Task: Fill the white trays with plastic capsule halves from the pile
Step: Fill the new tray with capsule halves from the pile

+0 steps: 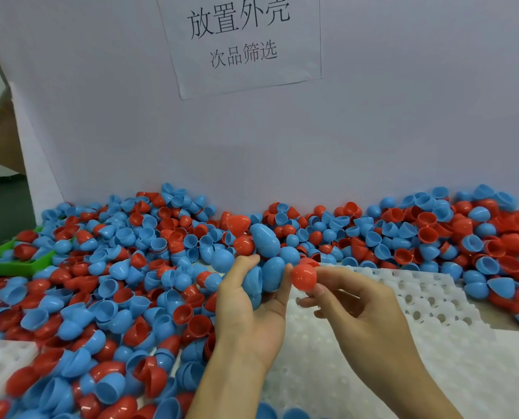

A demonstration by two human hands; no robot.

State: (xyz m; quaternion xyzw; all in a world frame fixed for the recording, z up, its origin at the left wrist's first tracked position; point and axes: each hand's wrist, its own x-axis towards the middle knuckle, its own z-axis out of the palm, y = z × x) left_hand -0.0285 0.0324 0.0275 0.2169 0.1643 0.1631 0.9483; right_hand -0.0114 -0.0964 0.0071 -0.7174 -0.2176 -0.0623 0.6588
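Capsule halves, red and blue, lie heaped (107,285) around a white tray (433,334) at lower right. Left hand (252,309) curls around several blue halves (261,276); right hand (361,303) pinches one red half (304,276) between thumb and fingertips, just above the tray. Farther left, a green tray (25,264); behind, a paper sign (240,40) on the white board (403,131).

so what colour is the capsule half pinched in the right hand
Red. The right hand pinches a red capsule half, clearest in the head view.
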